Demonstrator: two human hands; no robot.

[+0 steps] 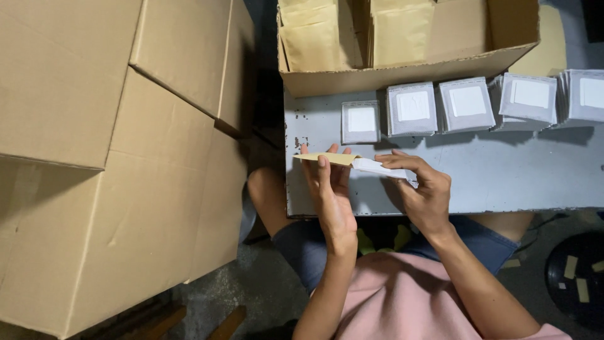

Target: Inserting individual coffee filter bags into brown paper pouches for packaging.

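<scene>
The left hand (pixel 331 192) is holding a yellow padded envelope (pixel 328 158) edge-on just above the near edge of the grey table (pixel 503 176), fingers wrapped around it. The right hand (pixel 423 189) is pinching a flat grey packet (pixel 380 168) whose end is sitting in the envelope's mouth. Behind them, a row of grey packets with white labels (pixel 465 104) is lying across the table, in front of an open cardboard box (pixel 409 75) holding more yellow envelopes. Large cardboard boxes (pixel 113 157) are standing at the left.
</scene>
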